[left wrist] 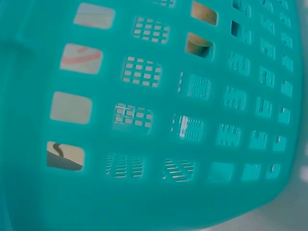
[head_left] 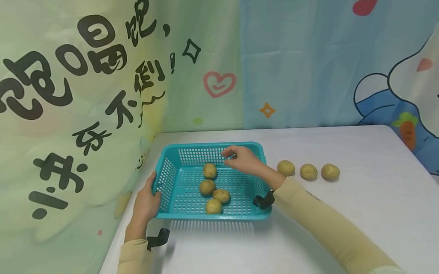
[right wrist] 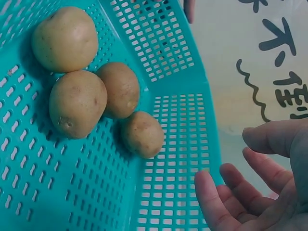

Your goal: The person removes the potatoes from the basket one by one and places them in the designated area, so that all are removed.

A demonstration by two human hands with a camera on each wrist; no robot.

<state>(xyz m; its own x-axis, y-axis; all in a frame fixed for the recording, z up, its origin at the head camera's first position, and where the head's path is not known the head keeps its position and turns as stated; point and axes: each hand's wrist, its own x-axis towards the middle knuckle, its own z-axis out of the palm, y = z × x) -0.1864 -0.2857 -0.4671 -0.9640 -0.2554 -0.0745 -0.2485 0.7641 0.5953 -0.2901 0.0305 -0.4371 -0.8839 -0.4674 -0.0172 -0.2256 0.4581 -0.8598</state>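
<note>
A turquoise plastic basket (head_left: 216, 217) with perforated walls stands on the white table. Four-sided and shallow, it holds several potatoes (head_left: 207, 187), grouped near its middle. My left hand (head_left: 146, 202) grips the basket's left side, thumb over the rim and fingers along the outer wall. Over the basket's back right part is my right hand (head_left: 243, 159), its fingers loosely bent with nothing between them. In the right wrist view the potatoes (right wrist: 78, 103) lie close together on the slotted floor, apart from the fingers. Only the basket wall (left wrist: 159, 202) fills most of the left wrist view.
To the right of the basket, three more potatoes (head_left: 308, 172) lie in a row on the white table (head_left: 365, 212). A printed curtain (head_left: 297, 54) hangs behind the table and along its left side. Black wrist cameras (head_left: 158, 238) sit on both forearms.
</note>
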